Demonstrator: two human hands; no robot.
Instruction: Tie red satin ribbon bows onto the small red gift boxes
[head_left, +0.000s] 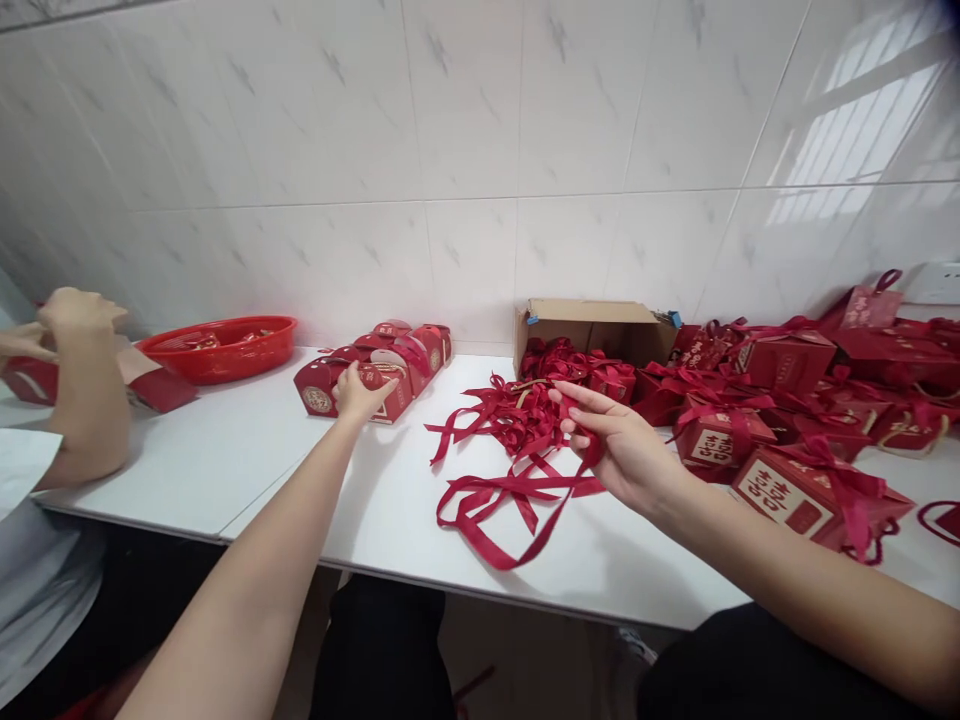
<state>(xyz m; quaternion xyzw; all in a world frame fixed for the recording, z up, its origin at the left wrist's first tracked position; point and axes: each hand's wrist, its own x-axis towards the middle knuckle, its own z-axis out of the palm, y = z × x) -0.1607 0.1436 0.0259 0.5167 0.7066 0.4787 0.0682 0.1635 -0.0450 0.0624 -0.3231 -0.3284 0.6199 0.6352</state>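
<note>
At centre-left, the left hand (360, 396) gripped a partly hidden box (395, 402); the right hand (621, 442) held a ribbon (592, 455); the carton (592, 311) contained more ribbons (559, 362).

Deep crimson with a satin sheen across the ribbons (525, 425). Similar red on the gift boxes (341, 362) at left, patterned with round pale-gold medallions (319, 401). Brighter orange-red on the basket (255, 365). Brown on the carton (592, 313), with blue tape (674, 319) at 2 corners. Cream panels (784, 497) bearing red characters on 2 boxes (814, 480) at right. White for the tabletop (397, 510); off-white with grey flecks for the wall tiles (465, 100).
</note>
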